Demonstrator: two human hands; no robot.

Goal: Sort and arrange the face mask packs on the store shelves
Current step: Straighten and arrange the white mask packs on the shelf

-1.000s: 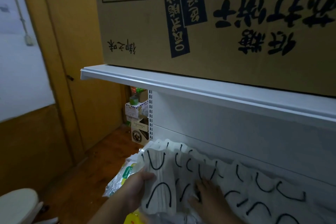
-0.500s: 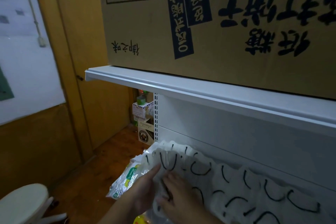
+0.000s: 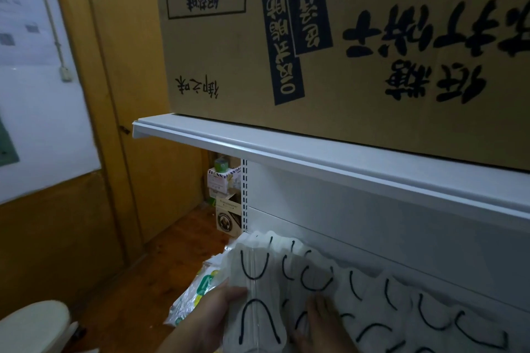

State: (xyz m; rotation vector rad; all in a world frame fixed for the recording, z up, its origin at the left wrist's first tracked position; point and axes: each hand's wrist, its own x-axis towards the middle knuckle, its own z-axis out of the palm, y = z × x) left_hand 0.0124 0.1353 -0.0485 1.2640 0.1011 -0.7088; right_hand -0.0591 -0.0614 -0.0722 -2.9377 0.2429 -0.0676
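White packs: a row of clear-wrapped white face mask packs with black ear loops [image 3: 372,298] stands on edge on the lower white shelf, leaning against the white back panel [image 3: 401,226]. The row runs from the shelf's left end away to the right.
End pack: the leftmost white mask pack [image 3: 253,301] stands upright at the row's left end, its long axis vertical and its broad face toward me.
Left hand: my left hand [image 3: 213,321] grips the end pack at its left edge, thumb on the front face, fingers behind and out of view.
Right hand: my right hand [image 3: 318,324] lies with fairly straight fingers pressed on the packs just right of the end pack; it holds nothing that I can see.
Key relation: the end pack sits between the two hands, touching both. The left hand is nearer to its free edge, so I judge any squaring of it belongs to the left hand while the right steadies the row.
Surroundings: a green-printed plastic bag [image 3: 198,292] hangs off the shelf's left end, behind my left hand. A large brown cardboard carton with black lettering [image 3: 329,51] rests on the upper white metal shelf [image 3: 286,152].
Risk: I judge the leaning packs may slump leftward once pressure is released.
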